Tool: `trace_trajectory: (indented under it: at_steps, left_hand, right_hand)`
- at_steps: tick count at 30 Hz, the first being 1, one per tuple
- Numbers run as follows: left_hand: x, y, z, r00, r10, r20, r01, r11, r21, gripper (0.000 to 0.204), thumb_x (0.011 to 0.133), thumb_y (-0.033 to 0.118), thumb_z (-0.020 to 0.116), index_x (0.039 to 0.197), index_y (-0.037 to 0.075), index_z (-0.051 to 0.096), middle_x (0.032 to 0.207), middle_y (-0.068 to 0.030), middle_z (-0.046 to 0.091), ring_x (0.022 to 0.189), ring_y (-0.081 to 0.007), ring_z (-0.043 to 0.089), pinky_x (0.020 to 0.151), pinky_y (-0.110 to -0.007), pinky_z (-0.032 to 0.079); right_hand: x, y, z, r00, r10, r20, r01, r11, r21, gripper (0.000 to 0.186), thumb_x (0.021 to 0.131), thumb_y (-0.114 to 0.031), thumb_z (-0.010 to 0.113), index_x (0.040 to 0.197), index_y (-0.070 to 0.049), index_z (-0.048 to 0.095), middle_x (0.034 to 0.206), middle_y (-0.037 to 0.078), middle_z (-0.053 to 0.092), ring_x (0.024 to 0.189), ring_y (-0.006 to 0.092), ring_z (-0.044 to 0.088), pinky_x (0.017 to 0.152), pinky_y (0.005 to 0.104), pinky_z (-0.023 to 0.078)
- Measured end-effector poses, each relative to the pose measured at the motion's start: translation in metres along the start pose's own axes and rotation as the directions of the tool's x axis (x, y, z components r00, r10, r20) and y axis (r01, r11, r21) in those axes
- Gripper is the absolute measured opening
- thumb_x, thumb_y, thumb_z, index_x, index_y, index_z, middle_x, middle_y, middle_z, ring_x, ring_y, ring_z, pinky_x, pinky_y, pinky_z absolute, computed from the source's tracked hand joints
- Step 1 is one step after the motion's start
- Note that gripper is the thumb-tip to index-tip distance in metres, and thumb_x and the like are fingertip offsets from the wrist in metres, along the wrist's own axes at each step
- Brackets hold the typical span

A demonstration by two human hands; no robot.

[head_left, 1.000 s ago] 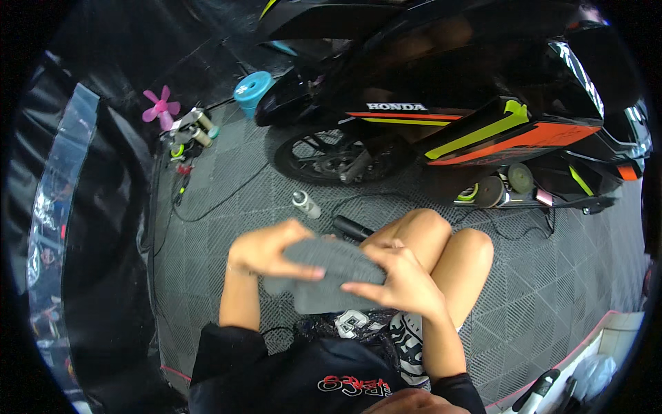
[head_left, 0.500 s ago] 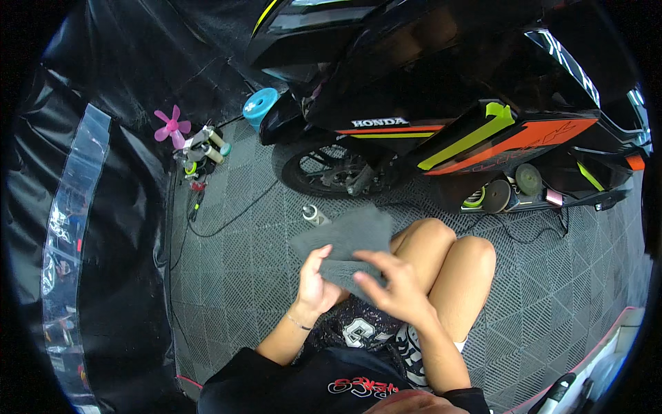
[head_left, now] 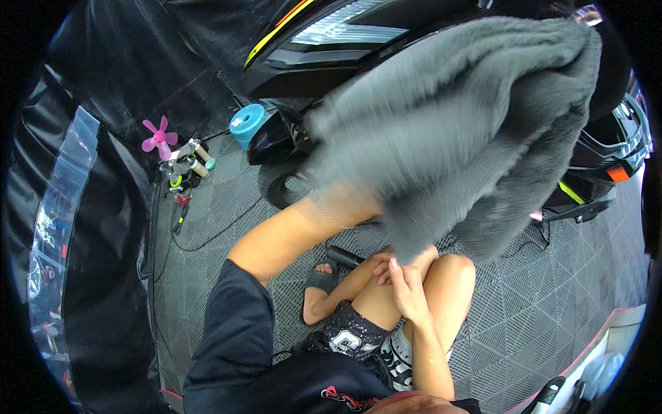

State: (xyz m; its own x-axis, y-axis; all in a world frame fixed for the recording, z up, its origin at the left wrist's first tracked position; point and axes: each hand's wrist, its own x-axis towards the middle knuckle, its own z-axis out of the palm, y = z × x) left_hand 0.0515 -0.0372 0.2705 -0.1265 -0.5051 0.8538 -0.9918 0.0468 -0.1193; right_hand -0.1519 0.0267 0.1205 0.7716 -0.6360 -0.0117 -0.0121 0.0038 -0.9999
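One gray cloth (head_left: 476, 131) is slanted long-ways, up and right. Whether the left grip (head_left: 365, 200), arm stretched, is closed can't be told; the right grip (head_left: 409, 288) is held open.

Just behind the left hand (head_left: 362, 201) a thin bracelet (head_left: 343, 225) (blurred, its colour hard to tell) rings the wrist, and farther up the arm hangs the loose short sleeve (head_left: 231, 324) of a black T-shirt (head_left: 296, 379) with red-and-white lettering (head_left: 345, 398). Below the right hand (head_left: 408, 293) come dark, speckled shorts (head_left: 362, 319) with a white emblem (head_left: 345, 341) and a black-and-white patterned panel (head_left: 398, 355); left of that hand is a dark, open-toed sandal (head_left: 321, 279)
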Motion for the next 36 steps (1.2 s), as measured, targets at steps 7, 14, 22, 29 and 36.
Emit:
trace_trajectory:
  at_steps: [7, 14, 22, 29, 36]
  left_hand:
    - [-0.139, -0.052, 0.004, 0.979, -0.084, 0.183, 0.072, 0.995, 0.075, 0.055, 0.090, 0.030, 0.065, 0.134, 0.001, 0.053, 0.136, -0.0206, 0.051, 0.128, -0.0392, 0.044, 0.111, -0.053, 0.033]
    - [-0.121, -0.051, 0.013, 0.892, -0.051, -0.448, 0.183, 0.949, 0.257, 0.052, 0.085, 0.026, 0.072, 0.129, 0.005, 0.054, 0.120, -0.0151, 0.053, 0.116, -0.0340, 0.046, 0.102, -0.048, 0.034]
    - [-0.011, 0.008, -0.045, 0.950, 0.114, -0.291, -0.053, 0.977, 0.207, 0.040, 0.084, 0.043, 0.067, 0.116, 0.019, 0.073, 0.121, 0.0005, 0.062, 0.107, -0.0206, 0.042, 0.093, -0.035, 0.030]
    - [0.019, 0.017, -0.060, 0.942, 0.274, -0.192, -0.250, 0.958, 0.143, 0.044, 0.084, 0.049, 0.059, 0.113, 0.021, 0.077, 0.121, 0.0081, 0.067, 0.095, -0.0188, 0.042, 0.088, -0.034, 0.031]
    - [0.006, 0.023, -0.054, 0.948, 0.118, -0.295, -0.081, 0.988, 0.135, 0.041, 0.085, 0.045, 0.061, 0.113, 0.021, 0.077, 0.117, 0.0032, 0.067, 0.090, -0.0205, 0.040, 0.087, -0.035, 0.031]
  right_hand:
    - [-0.004, -0.019, -0.003, 0.995, -0.040, 0.092, 0.061, 0.968, -0.242, 0.045, 0.107, -0.034, 0.045, 0.103, 0.005, 0.067, 0.096, 0.026, 0.070, 0.091, 0.0439, 0.067, 0.083, 0.0469, 0.051]
    - [0.003, -0.015, -0.008, 0.981, -0.027, 0.191, 0.095, 0.929, -0.357, 0.050, 0.108, -0.039, 0.041, 0.108, 0.003, 0.069, 0.102, 0.027, 0.069, 0.095, 0.0453, 0.066, 0.088, 0.0486, 0.050]
    - [0.006, -0.013, -0.006, 0.966, -0.117, 0.229, 0.196, 0.912, -0.360, 0.050, 0.107, -0.039, 0.042, 0.110, 0.003, 0.070, 0.103, 0.026, 0.070, 0.095, 0.0429, 0.067, 0.088, 0.0476, 0.051]
    - [0.002, -0.019, -0.007, 0.961, -0.075, 0.267, 0.196, 0.865, -0.461, 0.053, 0.106, -0.038, 0.045, 0.089, 0.005, 0.069, 0.092, 0.026, 0.069, 0.084, 0.0428, 0.066, 0.081, 0.0497, 0.052]
    - [0.000, -0.011, -0.002, 0.967, -0.089, 0.237, 0.193, 0.865, -0.463, 0.057, 0.106, -0.040, 0.045, 0.084, 0.008, 0.068, 0.089, 0.028, 0.068, 0.081, 0.0436, 0.066, 0.079, 0.0503, 0.052]
